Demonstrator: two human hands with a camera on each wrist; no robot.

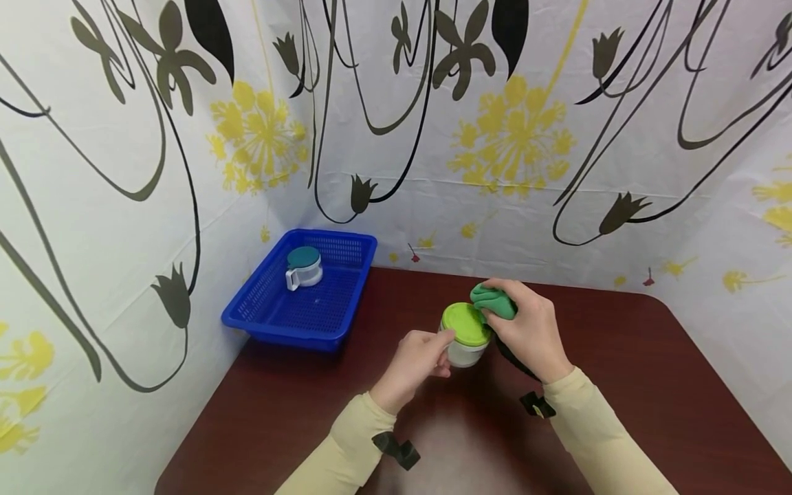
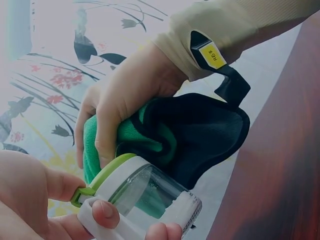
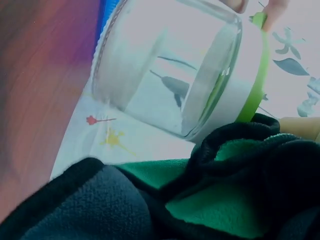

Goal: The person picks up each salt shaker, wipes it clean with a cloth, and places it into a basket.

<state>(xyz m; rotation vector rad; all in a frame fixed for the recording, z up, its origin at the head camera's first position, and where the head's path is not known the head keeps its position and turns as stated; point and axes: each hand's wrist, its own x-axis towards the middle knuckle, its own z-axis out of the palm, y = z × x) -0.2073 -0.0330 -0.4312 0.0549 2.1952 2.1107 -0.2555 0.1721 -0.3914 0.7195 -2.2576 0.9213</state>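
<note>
Held above the table is a clear glass jar (image 1: pixel 465 354) with a bright green lid (image 1: pixel 467 324), a white collar and a white handle. My left hand (image 1: pixel 422 357) grips it by the handle, the thumb at the lid's tab (image 2: pixel 81 196) in the left wrist view. In my right hand (image 1: pixel 533 328) is a bunched green cloth (image 1: pixel 493 301) with a dark side and black edging. The cloth touches the lid's rim, and a loose dark flap (image 2: pixel 205 135) hangs beside the glass. In the right wrist view the cloth (image 3: pixel 220 205) lies close against the white collar (image 3: pixel 220 105).
At the left back of the dark red table (image 1: pixel 594 440) stands a blue plastic basket (image 1: pixel 278 335). Inside it sits another jar (image 1: pixel 306 273) with a teal lid and white handle. A patterned curtain (image 1: pixel 396 158) surrounds the table's back and sides.
</note>
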